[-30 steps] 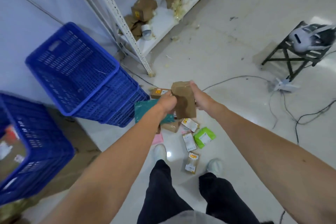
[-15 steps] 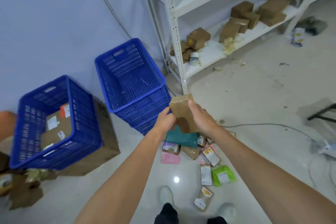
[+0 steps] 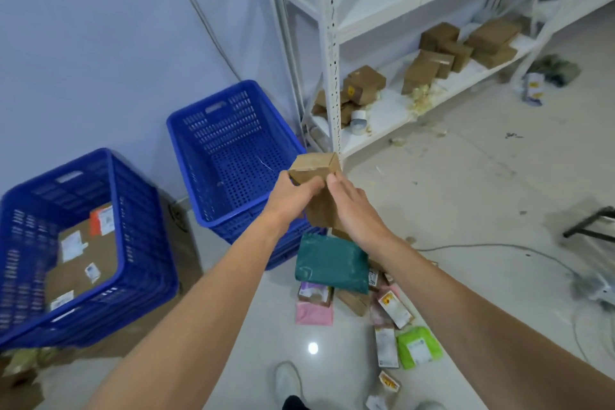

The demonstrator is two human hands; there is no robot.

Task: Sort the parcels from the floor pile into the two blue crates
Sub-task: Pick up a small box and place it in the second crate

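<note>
- Since a second ago, the view has swung up and left off the floor pile, so both crates now show in full, and the brown box (image 3: pixel 316 173) has risen with the hands towards the nearer crate.
- Head view, the step in hand: carrying one parcel over to be dropped.
  - The left hand (image 3: pixel 293 196) grips the box's left edge with its fingers curled round it.
  - The right hand (image 3: pixel 352 210) lies against the right face, its fingers fairly straight and pressing, not hooked.
  - The box hangs upright in the air, just beside the near rim of the right crate (image 3: pixel 216 123), which looks empty.
- The left crate (image 3: pixel 76 176) stands well apart from it and already holds a large labelled carton (image 3: pixel 86 263).
- Next move, as I judge it: choose the crate, carry the box over its rim and let go. The right crate is closest and needs only a short reach forward and left.
- Left to sort, on the floor below the arms: a teal mailer (image 3: pixel 329 263), a pink mailer (image 3: pixel 314 313), a green mailer (image 3: pixel 419 346) and several small labelled packets between them.
- Room:
  - The pale glossy floor (image 3: pixel 466 193) carries scraps and a loose cable (image 3: pixel 482 246).
  - A white metal rack (image 3: pixel 329 43) stands behind the right crate, with brown cartons (image 3: pixel 432 60) and a tape roll (image 3: pixel 359 121) on its low shelf.
  - A plain wall backs both crates.
</note>
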